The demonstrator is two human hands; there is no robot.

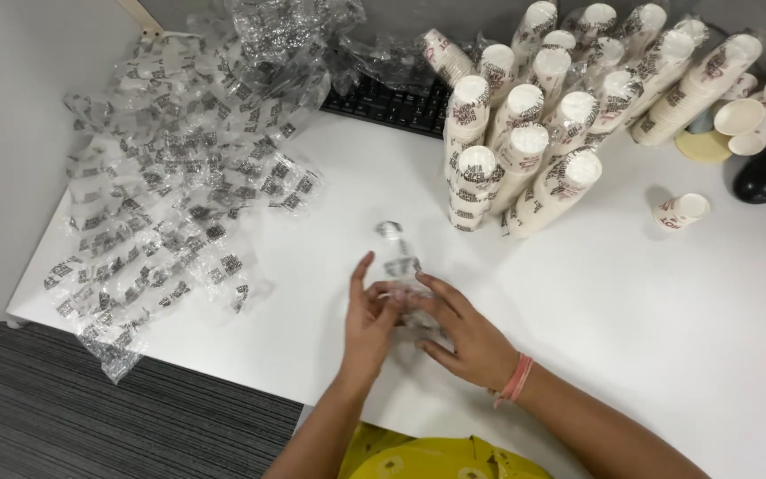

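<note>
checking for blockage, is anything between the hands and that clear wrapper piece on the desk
Nothing visible. The left hand and right hand already touch the clear wrapper piece on the white desk; the cup stacks and wrapper pile lie apart.

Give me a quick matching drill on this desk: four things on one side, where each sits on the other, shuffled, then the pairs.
Things:
1. wrapper pile
2. cup stacks
3. single cup
4. clear wrapper

Places:
A. lying alone on its side, right of the stacks
B. between the left hand and right hand
C. spread over the desk's left end
D. leaning together at the back, by the keyboard

Pairs: 1-C, 2-D, 3-A, 4-B
</note>
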